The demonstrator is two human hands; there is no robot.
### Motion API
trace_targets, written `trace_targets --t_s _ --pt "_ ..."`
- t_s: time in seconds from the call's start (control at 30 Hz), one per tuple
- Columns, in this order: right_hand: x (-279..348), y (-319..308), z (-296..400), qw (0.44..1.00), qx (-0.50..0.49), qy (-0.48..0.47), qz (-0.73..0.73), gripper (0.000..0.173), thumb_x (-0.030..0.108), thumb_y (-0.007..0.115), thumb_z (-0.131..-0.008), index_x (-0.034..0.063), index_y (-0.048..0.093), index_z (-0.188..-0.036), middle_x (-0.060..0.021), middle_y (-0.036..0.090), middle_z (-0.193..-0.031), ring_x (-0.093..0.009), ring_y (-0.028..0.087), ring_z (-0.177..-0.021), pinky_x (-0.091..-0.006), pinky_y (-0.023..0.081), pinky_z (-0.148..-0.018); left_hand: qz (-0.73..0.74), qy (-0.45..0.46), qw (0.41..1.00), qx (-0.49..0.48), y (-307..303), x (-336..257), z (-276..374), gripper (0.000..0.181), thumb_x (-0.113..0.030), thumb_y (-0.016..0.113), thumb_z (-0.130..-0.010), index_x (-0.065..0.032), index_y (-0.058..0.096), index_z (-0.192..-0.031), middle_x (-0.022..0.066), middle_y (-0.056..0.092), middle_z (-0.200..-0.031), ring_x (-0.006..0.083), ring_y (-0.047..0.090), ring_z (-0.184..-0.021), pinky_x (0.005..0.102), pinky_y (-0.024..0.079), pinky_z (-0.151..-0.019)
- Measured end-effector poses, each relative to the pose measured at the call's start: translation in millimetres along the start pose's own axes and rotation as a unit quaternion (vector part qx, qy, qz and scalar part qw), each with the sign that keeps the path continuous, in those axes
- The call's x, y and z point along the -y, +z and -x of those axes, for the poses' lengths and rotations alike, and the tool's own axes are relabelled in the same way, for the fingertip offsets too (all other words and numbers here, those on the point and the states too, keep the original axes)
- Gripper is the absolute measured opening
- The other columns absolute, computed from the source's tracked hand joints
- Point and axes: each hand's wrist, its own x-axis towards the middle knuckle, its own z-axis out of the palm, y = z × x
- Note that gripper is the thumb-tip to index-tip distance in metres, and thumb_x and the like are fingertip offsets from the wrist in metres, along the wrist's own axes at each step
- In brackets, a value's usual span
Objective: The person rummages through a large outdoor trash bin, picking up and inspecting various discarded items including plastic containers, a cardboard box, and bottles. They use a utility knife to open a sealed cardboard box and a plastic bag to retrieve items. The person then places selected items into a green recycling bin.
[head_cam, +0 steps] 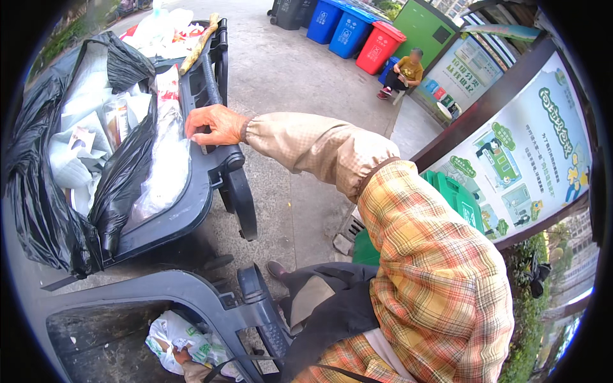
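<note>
My right hand (215, 125), in a beige checked oversleeve, curls over the rim of a dark grey wheeled bin (191, 191). Its fingertips touch or lie right beside a clear plastic bag (163, 158) of whitish waste along the inner edge. A black bin bag (48, 191) gapes beside it, with white padded sheets (72, 163) and a clear container (116, 122) inside. Low in a second grey bin (167, 282), my left hand (181, 355) appears in shade at a white plastic bag (170, 330) with green print. Folds partly hide its fingers, and the bag seems gripped.
A stick-like brown object (200, 44) lies on the far bin's edge beside white bags (160, 31). Blue bins (352, 33) and a red bin (381, 48) line the pavement near a seated person (407, 72). Green bins (455, 201) and an information board (517, 153) stand at right.
</note>
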Motion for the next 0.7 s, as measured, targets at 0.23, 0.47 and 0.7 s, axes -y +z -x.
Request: trace_targets --t_s 0.23,0.47,0.7 --pt "8.8 1.5 -0.5 0.995 0.055 0.076 0.019 0.021 0.019 0.056 -0.077 0.0015 0.061 -0.088 -0.0083 0.058 -0.09 -0.02 0.056 -0.086 -0.0299 0.044 -0.079 0.262 -0.269 0.923 -0.082 41.3 -27.3 83.5 0.087 -0.005 0.062 -0.067 -0.0133 0.011 -0.137 0.0146 0.042 -0.122 0.0335 0.045 -0.104 0.0475 0.046 -0.073" --pt "17.6 -5.1 5.0 0.987 0.079 0.137 0.028 0.02 0.019 0.055 -0.079 0.0005 0.06 -0.085 -0.0083 0.057 -0.09 -0.019 0.055 -0.088 -0.0305 0.042 -0.082 0.386 -0.31 0.859 0.127 75.4 -38.5 111.5 0.083 -0.013 0.058 -0.075 -0.0277 0.009 -0.139 0.01 0.037 -0.129 0.0345 0.042 -0.109 0.0524 0.047 -0.07" --pt "3.3 -5.9 2.6 0.988 0.094 0.111 0.048 0.021 0.021 0.055 -0.08 0.0008 0.06 -0.085 -0.0086 0.057 -0.091 -0.02 0.054 -0.089 -0.0298 0.041 -0.084 0.326 -0.239 0.912 0.074 67.4 -24.2 91.0 0.081 -0.007 0.059 -0.072 -0.0262 0.018 -0.139 0.0098 0.042 -0.127 0.03 0.038 -0.117 0.0562 0.036 -0.083"
